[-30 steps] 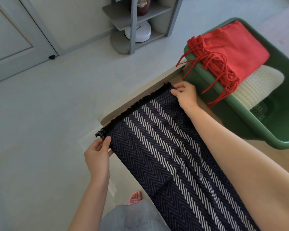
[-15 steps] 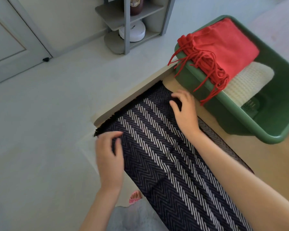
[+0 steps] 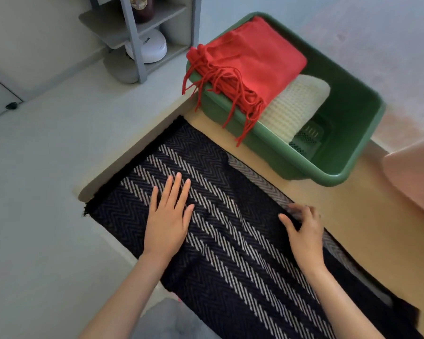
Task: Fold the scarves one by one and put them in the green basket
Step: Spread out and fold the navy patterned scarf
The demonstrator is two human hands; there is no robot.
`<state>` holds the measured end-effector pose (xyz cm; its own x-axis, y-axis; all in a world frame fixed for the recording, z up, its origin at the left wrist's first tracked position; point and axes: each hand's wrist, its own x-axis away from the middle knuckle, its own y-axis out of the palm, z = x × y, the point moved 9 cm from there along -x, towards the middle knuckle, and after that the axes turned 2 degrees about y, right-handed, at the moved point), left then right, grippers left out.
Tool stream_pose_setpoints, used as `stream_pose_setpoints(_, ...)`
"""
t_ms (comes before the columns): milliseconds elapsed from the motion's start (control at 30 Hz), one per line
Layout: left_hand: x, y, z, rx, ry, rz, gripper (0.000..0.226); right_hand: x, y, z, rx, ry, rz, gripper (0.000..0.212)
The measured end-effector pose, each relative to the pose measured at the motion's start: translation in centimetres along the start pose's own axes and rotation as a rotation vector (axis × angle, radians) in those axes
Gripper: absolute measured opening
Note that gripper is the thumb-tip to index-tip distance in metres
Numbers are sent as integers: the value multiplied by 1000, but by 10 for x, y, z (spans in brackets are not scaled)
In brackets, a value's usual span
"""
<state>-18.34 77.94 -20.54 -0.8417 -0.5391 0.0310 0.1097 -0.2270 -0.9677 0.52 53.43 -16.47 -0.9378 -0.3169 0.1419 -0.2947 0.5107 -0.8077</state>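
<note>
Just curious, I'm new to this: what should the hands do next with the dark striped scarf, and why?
Probably the right hand nudges the top layer's edge sideways, while the left hand presses the scarf flat: a grey strip of the lower layer shows past that edge, so the layers aren't aligned.

Left hand (image 3: 168,216) palm down, flat. Left fingers (image 3: 175,189) straight, slightly spread, pointing away from the body; left thumb (image 3: 190,211) out toward the other hand. Wrist straight, in line with the bare left forearm (image 3: 123,289), which enters from bottom-left. Right hand (image 3: 304,231) also palm down, right thumb (image 3: 288,222) splayed toward the left hand. Right fingers (image 3: 304,211) bent at the knuckles, tips down; tips motion-blurred, can't tell if they pinch or just press. Bare right forearm (image 3: 340,302) enters from bottom-right, angled up and inward. Hands apart, not touching; left reaches further forward than right.
</note>
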Motion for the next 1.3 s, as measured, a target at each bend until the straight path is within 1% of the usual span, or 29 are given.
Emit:
stream_pose_setpoints(67, 0, -1, 1, 10, -8, -3, 55, -9, 0, 0, -16, -4, -40, 8)
stream_pose_setpoints(133, 0, -3, 2, 18, -5, -3, 54, -13, -5, 0, -51, -3, -49, 7)
stream_pose_setpoints(233, 0, -4, 1, 18, -5, -3, 55, -17, -21, 2, -119, 13, 25, 4)
stream_pose_setpoints(333, 1, -3, 1, 17, -2, -3, 55, -30, -36, 7, 6, 7, 134, 15)
stream_pose_setpoints(433, 0, -4, 1, 26, -4, 5, 55, -45, -28, 16, 172, 45, 91, 17)
stream_pose_setpoints(500, 0, -4, 2, 31, -1, 10, 55, -50, -22, 17, 214, 35, 72, 18)
stream_pose_setpoints(567, 0, -5, 1, 28, -1, 12, 55, -48, -23, 13, 219, -20, 94, 18)
stream_pose_setpoints(633, 0, -6, 1, 21, -4, 14, 55, -41, -29, 14, 192, -54, 129, 20)
stream_pose_setpoints(700, 0, -6, 2, 16, -7, 13, 56, -28, -36, 21, 139, -32, 154, 24)
stream_pose_setpoints(833, 0, -4, 3, 11, 8, 3, 59, -8, -33, 24, 49, -33, 80, 28)
stream_pose_setpoints(967, -11, -11, 11, 102, -18, 4, 62, -27, -20, 14, 1, -4, 48, 28)
stream_pose_setpoints(1100, -36, -26, 49, 157, 110, 72, 49, -39, -7, 2, -34, -3, 28, 24)
stream_pose_setpoints(1233, -78, -31, 68, 281, 121, 131, 42, -45, 1, -11, -95, 7, 27, 23)
stream_pose_setpoints(1300, -100, -27, 78, 327, 151, 111, 39, -45, 8, -15, -96, 16, 18, 22)
